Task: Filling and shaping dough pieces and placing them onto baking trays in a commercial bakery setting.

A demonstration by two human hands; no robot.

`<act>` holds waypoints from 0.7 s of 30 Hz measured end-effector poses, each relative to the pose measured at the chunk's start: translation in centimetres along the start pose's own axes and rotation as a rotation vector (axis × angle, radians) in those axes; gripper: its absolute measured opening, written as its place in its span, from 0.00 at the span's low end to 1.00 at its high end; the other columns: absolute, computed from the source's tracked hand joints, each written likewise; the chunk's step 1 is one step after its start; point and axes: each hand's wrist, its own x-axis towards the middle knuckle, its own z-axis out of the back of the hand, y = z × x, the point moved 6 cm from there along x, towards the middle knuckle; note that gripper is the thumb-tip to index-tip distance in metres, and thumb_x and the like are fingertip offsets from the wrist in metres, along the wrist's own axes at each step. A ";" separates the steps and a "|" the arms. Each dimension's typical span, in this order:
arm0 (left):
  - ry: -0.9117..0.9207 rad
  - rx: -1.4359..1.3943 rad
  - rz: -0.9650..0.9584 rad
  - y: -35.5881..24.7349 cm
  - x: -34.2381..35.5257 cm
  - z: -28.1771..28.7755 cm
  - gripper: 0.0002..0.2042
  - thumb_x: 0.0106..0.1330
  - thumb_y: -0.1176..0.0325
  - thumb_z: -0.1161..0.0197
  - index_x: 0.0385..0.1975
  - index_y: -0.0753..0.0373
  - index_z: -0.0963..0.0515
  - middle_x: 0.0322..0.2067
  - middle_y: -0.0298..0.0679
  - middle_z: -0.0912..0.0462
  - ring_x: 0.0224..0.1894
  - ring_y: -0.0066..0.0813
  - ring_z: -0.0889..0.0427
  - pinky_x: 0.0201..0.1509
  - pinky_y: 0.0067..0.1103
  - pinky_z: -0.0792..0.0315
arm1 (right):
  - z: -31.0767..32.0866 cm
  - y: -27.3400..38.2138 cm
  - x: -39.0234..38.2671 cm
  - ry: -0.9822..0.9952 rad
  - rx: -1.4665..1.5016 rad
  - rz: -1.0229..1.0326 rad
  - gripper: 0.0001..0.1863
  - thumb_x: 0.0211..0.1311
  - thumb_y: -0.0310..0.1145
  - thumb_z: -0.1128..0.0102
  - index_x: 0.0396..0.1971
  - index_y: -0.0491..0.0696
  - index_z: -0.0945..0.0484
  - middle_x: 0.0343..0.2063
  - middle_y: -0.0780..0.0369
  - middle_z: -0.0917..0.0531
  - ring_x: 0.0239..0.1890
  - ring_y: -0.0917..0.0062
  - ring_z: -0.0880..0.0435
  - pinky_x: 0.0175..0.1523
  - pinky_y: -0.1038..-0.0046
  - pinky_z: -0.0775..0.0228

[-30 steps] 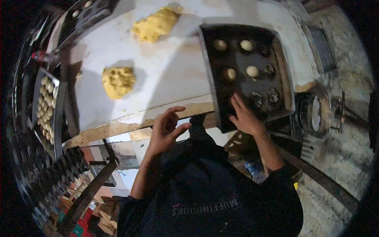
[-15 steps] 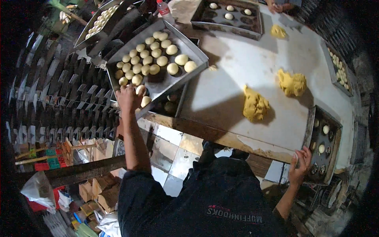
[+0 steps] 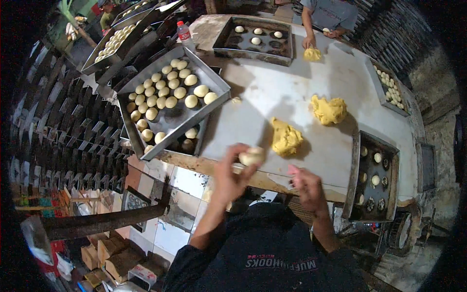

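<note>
"Where's the dough ball (image 3: 252,157)?"

"In the left hand (image 3: 230,176), fingers curled round it, over the near edge of the bench (image 3: 231,125), near the yellow dough (image 3: 286,139)."

"And the right hand (image 3: 308,187)?"

"Bent around a small pink thing (image 3: 294,170), too blurred to name."

"How will the ball handle?"

"Light and soft, I'd judge, perhaps tacky, easily dented; cup its sides loosely."

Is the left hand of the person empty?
No, the left hand holds a pale dough ball between its thumb and fingers.
</note>
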 end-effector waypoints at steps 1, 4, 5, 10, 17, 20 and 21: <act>0.093 -0.059 0.050 -1.7 -0.8 -3.5 0.26 0.52 0.79 0.31 0.52 0.58 0.29 0.45 0.42 0.20 0.43 0.38 0.19 0.48 0.28 0.26 | -0.4 1.1 -0.2 0.098 -0.009 -0.026 0.15 0.60 0.32 0.40 0.44 0.39 0.22 0.38 0.53 0.17 0.39 0.67 0.17 0.44 0.69 0.26; 0.234 -0.012 -0.115 -5.8 -2.3 -8.7 0.41 0.48 0.73 0.27 0.65 0.62 0.41 0.52 0.47 0.26 0.45 0.39 0.22 0.49 0.29 0.27 | 2.8 1.6 -1.6 -0.067 0.207 -0.028 0.17 0.56 0.30 0.36 0.45 0.40 0.22 0.40 0.53 0.17 0.41 0.66 0.16 0.45 0.69 0.25; 0.203 -0.071 -0.171 -7.0 -2.7 -9.9 0.46 0.47 0.70 0.25 0.68 0.64 0.45 0.55 0.49 0.29 0.46 0.39 0.23 0.50 0.29 0.27 | 3.9 1.2 -2.2 -0.072 0.211 -0.029 0.17 0.56 0.30 0.36 0.45 0.40 0.22 0.40 0.53 0.17 0.41 0.66 0.16 0.45 0.69 0.25; 0.161 -0.477 0.351 -7.2 -5.9 -13.9 0.21 0.63 0.71 0.36 0.55 0.72 0.28 0.42 0.39 0.30 0.43 0.24 0.26 0.46 0.20 0.28 | 8.2 5.5 -5.3 -0.180 -0.004 0.451 0.21 0.54 0.30 0.33 0.47 0.38 0.24 0.43 0.51 0.20 0.48 0.65 0.19 0.55 0.69 0.30; 0.013 -0.329 -0.191 -11.7 -11.8 -15.6 0.29 0.65 0.67 0.41 0.64 0.70 0.40 0.53 0.49 0.32 0.52 0.36 0.28 0.56 0.27 0.32 | 8.6 4.6 -10.6 -0.346 0.155 0.412 0.13 0.64 0.26 0.46 0.47 0.38 0.25 0.40 0.52 0.19 0.43 0.65 0.17 0.46 0.69 0.27; 0.191 -0.429 -0.057 -10.4 -12.1 -14.5 0.30 0.68 0.62 0.43 0.64 0.73 0.44 0.56 0.53 0.33 0.56 0.39 0.29 0.58 0.29 0.33 | 5.3 5.6 -10.8 -0.449 0.118 0.399 0.10 0.65 0.28 0.48 0.41 0.39 0.23 0.28 0.58 0.19 0.30 0.75 0.20 0.36 0.74 0.29; 0.259 -0.312 -0.069 -9.9 -12.2 -14.1 0.28 0.69 0.61 0.45 0.62 0.74 0.41 0.56 0.54 0.31 0.56 0.39 0.28 0.58 0.28 0.33 | 3.7 5.8 -10.4 -0.390 0.014 0.419 0.10 0.66 0.31 0.48 0.37 0.40 0.22 0.24 0.63 0.21 0.26 0.79 0.23 0.34 0.78 0.31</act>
